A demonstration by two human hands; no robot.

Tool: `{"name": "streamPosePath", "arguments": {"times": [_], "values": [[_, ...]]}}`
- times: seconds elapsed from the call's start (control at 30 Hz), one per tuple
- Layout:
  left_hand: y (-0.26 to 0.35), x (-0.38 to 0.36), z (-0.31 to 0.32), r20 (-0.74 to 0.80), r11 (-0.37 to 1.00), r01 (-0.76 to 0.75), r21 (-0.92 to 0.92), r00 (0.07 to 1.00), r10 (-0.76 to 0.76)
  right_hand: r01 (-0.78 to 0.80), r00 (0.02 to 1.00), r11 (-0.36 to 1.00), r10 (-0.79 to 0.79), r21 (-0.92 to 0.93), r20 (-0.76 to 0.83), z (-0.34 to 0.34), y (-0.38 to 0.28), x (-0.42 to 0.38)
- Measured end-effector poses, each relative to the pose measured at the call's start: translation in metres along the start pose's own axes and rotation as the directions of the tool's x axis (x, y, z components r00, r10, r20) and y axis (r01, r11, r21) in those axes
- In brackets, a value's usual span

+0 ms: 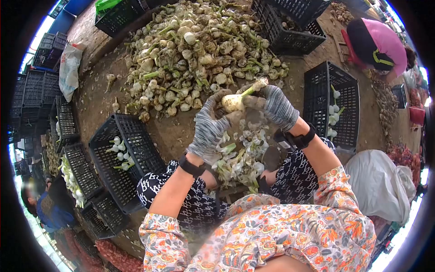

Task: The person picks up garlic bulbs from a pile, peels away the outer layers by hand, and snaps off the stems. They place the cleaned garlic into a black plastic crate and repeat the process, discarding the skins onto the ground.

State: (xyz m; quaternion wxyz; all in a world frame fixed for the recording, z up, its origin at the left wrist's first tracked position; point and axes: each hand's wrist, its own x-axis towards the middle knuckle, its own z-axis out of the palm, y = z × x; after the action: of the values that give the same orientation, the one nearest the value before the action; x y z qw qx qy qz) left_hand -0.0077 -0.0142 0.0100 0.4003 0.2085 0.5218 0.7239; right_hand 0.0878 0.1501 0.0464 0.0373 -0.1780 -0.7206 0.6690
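Between my gloved hands is a garlic bulb point(232, 103) with dirty outer skin and a short green stem pointing up to the right. My left hand point(210, 123) is closed around the bulb's left side. My right hand point(275, 106) grips it from the right, near the base of the stem, its fingers partly hidden. Both gloves are grey striped knit with dark, soiled fingertips. Below the hands, between my knees, lie peeled garlic skins point(242, 156). Just beyond the hands rises a large heap of untrimmed garlic point(199, 54).
A black crate point(145, 145) with several cleaned white bulbs stands at my left, and another black crate point(351, 109) with bulbs at my right. More crates point(294, 43) stand behind the heap. A person in pink point(385, 41) bends at upper right; another person point(54, 204) is at lower left.
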Motion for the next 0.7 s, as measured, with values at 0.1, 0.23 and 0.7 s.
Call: {"name": "streamPosePath", "arguments": {"times": [0.1, 0.23, 0.7], "values": [[0.006, -0.001, 0.001, 0.032, 0.955, 0.152, -0.256, 0.988, -0.149, 0.113, 0.993, 0.99, -0.115, -0.086, -0.016, -0.001, 0.005, -0.001], [0.002, 0.003, 0.002, -0.146, 0.841, 0.304, -0.448, 0.903, -0.404, -0.023, 0.996, 0.969, 0.002, -0.245, -0.087, 0.007, 0.024, 0.002], [-0.026, 0.005, -0.002, -0.202, 0.881, -0.038, 0.472, 0.968, 0.15, -0.165, 0.983, 0.986, 0.163, -0.023, -0.088, 0.015, 0.049, -0.003]]}}
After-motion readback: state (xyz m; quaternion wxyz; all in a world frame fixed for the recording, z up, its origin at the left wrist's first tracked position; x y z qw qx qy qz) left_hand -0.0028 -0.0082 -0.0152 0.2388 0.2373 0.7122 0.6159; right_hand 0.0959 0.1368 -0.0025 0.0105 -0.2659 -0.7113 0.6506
